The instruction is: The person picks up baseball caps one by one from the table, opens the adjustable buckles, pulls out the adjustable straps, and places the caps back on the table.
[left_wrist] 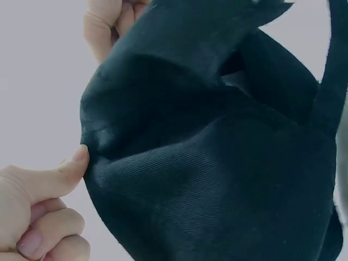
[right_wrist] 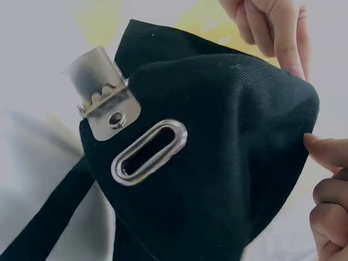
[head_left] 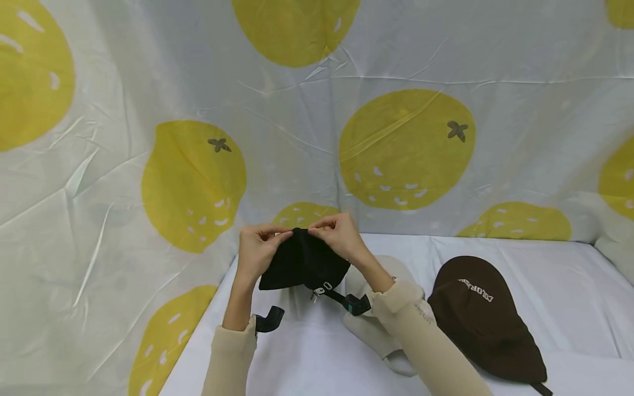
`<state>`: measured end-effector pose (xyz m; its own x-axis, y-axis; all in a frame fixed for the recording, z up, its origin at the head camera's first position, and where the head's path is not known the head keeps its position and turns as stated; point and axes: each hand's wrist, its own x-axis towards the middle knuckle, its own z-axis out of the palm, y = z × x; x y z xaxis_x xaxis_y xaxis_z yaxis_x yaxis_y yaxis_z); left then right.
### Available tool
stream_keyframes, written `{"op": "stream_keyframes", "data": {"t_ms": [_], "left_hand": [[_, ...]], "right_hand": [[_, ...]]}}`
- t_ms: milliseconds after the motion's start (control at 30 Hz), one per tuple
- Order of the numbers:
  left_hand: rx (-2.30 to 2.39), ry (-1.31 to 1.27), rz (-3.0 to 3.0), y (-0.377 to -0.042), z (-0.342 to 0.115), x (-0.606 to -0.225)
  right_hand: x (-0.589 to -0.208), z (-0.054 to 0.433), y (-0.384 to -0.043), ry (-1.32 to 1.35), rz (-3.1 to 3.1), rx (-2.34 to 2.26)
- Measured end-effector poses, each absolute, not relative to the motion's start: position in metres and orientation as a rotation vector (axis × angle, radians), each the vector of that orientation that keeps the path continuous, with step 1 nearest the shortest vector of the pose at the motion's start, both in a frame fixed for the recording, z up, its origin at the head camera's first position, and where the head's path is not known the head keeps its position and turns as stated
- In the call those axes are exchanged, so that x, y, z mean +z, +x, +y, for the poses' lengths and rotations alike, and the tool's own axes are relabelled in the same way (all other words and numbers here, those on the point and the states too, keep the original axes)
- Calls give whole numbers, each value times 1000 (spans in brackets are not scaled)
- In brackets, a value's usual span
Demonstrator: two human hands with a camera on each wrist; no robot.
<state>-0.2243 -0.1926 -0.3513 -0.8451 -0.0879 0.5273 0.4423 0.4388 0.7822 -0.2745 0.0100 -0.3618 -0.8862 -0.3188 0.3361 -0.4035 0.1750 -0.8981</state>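
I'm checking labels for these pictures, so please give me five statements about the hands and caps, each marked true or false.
1. The left hand and right hand both pinch the black cap. True.
2. The black cap lies flat. False: both hands hold it up.
3. The brown cap has pale lettering. True.
4. The brown cap is left of the black cap in the head view. False: it is to the right.
5. The black cap's elongated eyelet has a fabric rim. False: its rim is shiny metal.
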Motion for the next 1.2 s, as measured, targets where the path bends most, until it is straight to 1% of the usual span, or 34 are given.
{"op": "stream_keyframes", "data": {"t_ms": [100, 300, 400, 633, 867, 1033, 1200], "left_hand": [[-1429, -259, -2259, -221, -193, -361], [-1474, -204, -2315, -198, -187, -360], [-1480, -199, -2348, -193, -186, -368], [-1543, -149, -2340, -195, -187, -396], [-1581, -81, -2313, -210, -201, -440], [-1629, -130, -2293, -211, -208, -454], [-1655, -170, -2293, -212, -210, -458]], "right_hand": [[-377, 9, -275, 705, -2412, 1827], [-398, 6, -268, 666, -2448, 1839], [-409, 6, -264, 607, -2468, 1832], [-430, 3, -256, 441, -2475, 1943], [-451, -3, -250, 334, -2394, 2134], [-461, -3, -247, 350, -2345, 2187], [-465, -3, -246, 359, -2320, 2182]]}}
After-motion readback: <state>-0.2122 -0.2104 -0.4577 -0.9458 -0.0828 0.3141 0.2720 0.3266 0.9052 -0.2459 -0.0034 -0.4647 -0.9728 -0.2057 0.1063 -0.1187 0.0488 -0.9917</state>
